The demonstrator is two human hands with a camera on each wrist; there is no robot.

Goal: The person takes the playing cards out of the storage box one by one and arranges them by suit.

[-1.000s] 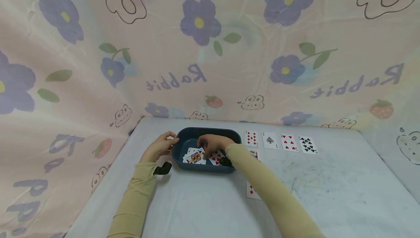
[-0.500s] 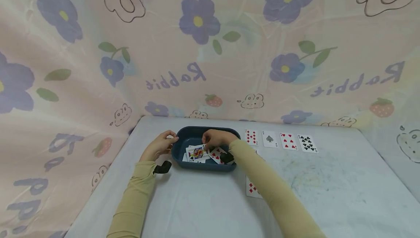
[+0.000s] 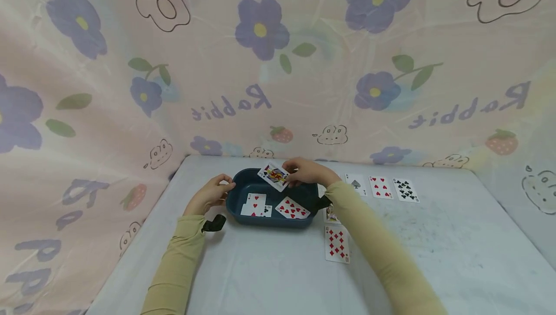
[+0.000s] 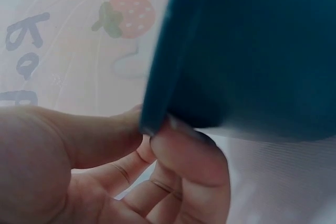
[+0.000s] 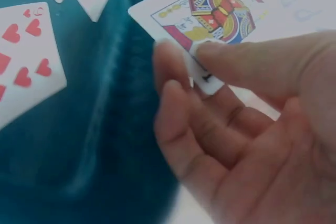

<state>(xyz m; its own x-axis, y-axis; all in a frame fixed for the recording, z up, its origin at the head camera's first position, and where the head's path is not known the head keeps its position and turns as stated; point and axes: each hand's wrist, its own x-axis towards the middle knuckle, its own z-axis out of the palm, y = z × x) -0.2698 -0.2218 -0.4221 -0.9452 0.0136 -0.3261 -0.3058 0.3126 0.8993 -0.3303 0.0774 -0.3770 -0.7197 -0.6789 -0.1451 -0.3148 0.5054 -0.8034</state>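
Note:
My left hand pinches the left rim of a dark blue plastic tray between thumb and fingers; the left wrist view shows the rim close up. My right hand holds a face playing card by its corner, thumb on the printed side. The card is tilted, raised over the tray's back edge, and shows a spade mark in the right wrist view. Inside the tray, a nine of hearts lies at the right. Overlapping cards lie left of it.
Right of the tray, an ace of spades, a six of hearts and a clubs card lie in a row. Nearer lie a ten of diamonds and a face card partly behind my right sleeve. A printed curtain hangs behind.
My right hand has lifted the face card off the pile in the tray and moved it back and up, uncovering cards beneath. The left hand stays on the rim.

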